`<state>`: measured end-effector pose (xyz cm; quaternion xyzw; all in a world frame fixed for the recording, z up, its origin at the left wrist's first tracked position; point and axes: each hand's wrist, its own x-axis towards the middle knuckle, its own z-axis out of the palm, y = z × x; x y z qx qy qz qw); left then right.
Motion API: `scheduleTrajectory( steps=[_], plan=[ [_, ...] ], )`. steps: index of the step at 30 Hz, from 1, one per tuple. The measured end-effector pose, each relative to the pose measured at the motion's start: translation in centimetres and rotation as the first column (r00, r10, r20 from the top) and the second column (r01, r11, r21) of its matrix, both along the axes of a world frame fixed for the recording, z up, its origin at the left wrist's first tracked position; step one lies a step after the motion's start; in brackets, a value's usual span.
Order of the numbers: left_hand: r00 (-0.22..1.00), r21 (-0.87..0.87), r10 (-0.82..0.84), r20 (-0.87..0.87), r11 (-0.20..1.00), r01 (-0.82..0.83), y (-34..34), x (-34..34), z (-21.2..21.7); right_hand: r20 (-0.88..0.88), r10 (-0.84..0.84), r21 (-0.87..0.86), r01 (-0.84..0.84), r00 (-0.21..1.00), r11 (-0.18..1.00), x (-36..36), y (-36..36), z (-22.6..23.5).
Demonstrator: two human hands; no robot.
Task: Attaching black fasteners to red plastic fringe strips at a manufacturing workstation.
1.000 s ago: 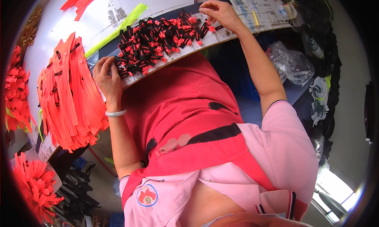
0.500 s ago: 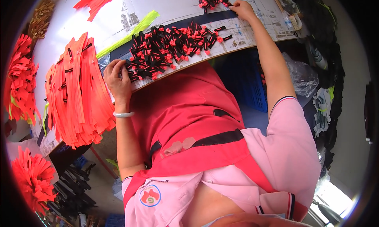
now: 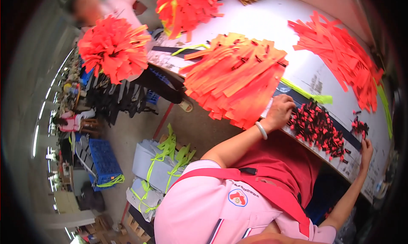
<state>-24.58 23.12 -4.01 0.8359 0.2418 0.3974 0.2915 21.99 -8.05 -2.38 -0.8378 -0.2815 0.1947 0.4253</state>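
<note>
Both hands reach in over the front edge of the worktop [image 3: 293, 67]: the left hand [image 3: 278, 112] with fingers curled, the right hand [image 3: 366, 154] with fingers drawn together; whether either grips a piece, I cannot tell. Farthest left, a blue crate [image 3: 105, 163] and grey stacks [image 3: 144, 159] stand apart from the worktop, with floor [image 3: 191, 129] between. Next, a broad fan of orange strips [image 3: 238, 82] overhangs the front edge just beside the left hand, leaving it little room on that side. Right of this hand, a large pile of black-and-red pieces [image 3: 318, 129] runs along the edge, its left end at the fingers. Behind the pile lie a yellow-green strip [image 3: 307, 91] and a dark band [image 3: 345, 133]; beyond them, white surface stretches back to a spread of orange strips [image 3: 340, 57]. Past the dark band, well apart from the left hand, sits a smaller cluster [image 3: 359, 127] of similar pieces, the right fingertips at its near side.
</note>
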Motion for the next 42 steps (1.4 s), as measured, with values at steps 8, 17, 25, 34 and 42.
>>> scheduleTrajectory(
  steps=[8, 17, 25, 34, 42],
  plan=[
    [0.999, -0.009, 0.045, 0.019, 0.999, -0.045, 0.1, -0.3, 0.7, 0.095, 0.182, -0.054, -0.178, 0.979, 0.983, -10.6, 5.6, 5.5],
    [0.999, 0.022, -0.003, 0.035, 1.0, 0.002, 0.3, 0.6, 0.6, 0.202, 0.085, -0.045, -0.078, 0.976, 0.996, -10.2, 2.3, 4.1],
    [0.999, 0.041, -0.011, -0.047, 0.999, 0.013, 1.7, -0.7, 0.2, 0.365, -0.14, 0.183, 0.076, 0.92, 0.98, -8.5, 3.8, 4.3],
    [0.994, 0.026, -0.046, -0.095, 0.998, 0.049, 0.8, -0.1, 0.3, 0.782, -0.063, -0.023, 0.13, 0.62, 0.991, -6.8, 5.8, 2.1],
    [0.992, 0.058, -0.034, -0.122, 0.997, 0.042, 1.0, 0.2, 0.7, 0.799, 0.231, -0.235, -0.066, 0.556, 0.97, -5.6, 17.4, 1.1]
  ],
)
